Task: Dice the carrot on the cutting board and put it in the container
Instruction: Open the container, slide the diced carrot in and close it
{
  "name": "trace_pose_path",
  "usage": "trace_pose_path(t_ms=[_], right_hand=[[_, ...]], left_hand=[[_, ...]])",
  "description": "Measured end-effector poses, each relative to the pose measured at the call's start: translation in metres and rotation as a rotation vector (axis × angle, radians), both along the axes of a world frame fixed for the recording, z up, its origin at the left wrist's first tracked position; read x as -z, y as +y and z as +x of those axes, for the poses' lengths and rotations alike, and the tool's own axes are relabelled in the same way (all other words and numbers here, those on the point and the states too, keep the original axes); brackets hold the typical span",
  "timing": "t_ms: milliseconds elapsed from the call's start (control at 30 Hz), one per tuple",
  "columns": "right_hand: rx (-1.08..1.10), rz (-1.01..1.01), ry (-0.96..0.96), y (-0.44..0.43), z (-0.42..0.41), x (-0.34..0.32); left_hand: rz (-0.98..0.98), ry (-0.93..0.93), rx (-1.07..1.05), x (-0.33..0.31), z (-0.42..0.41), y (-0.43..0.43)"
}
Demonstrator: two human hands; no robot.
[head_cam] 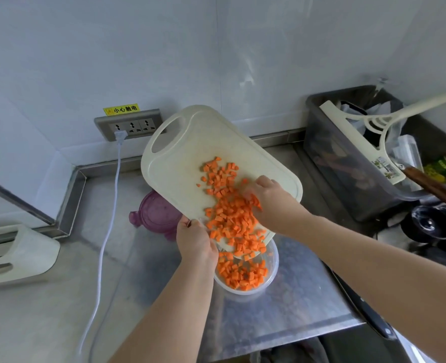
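1. Cutting board (pixel 190 142) is lifted and tilted. Its long axis runs from the handle hole at the far upper left down to the near end, and the low end sits over the container (pixel 275 260).
2. Carrot dice (pixel 227 205) lie spread along the lower half of the board, thickest at the low edge. More dice are already in the clear container, which stands on the steel counter (pixel 295 297).
3. Left hand (pixel 197 242): fingers curled round the board's near left edge, gripping it just above the container rim.
4. Right hand (pixel 269 197): palm down on the board, fingers together and slightly bent, tips touching the dice pile. It is not wrapped round anything.
5. The dice pile lies between the two hands, with the container directly below and just nearer than both.
6. A purple lid (pixel 156 213) lies on the counter behind the board's left edge. A knife (pixel 368 318) lies at the counter's right edge.
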State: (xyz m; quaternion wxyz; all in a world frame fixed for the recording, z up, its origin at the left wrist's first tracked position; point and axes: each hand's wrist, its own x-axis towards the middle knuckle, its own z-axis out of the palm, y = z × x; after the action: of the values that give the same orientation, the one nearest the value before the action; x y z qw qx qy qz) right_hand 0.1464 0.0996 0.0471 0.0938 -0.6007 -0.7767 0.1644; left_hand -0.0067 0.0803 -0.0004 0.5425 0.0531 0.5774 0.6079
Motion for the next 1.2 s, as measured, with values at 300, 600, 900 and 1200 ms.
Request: trace_pose_path(t_ms=[300,600,900,1200], right_hand=[[-0.132,-0.107,-0.079,-0.041,0.012,0.027],[-0.036,0.035,0.145,-0.015,0.012,-0.02],[-0.122,0.139,-0.11,0.029,-0.015,-0.028],[-0.221,0.004,-0.185,-0.023,0.006,0.004]], left_hand=[[0.002,0.041,-0.025,0.001,0.005,0.001],[-0.008,0.017,-0.023,-0.007,0.01,-0.006],[0.059,-0.036,0.02,-0.014,0.02,-0.015],[0.02,-0.04,-0.025,-0.009,0.016,-0.011]])
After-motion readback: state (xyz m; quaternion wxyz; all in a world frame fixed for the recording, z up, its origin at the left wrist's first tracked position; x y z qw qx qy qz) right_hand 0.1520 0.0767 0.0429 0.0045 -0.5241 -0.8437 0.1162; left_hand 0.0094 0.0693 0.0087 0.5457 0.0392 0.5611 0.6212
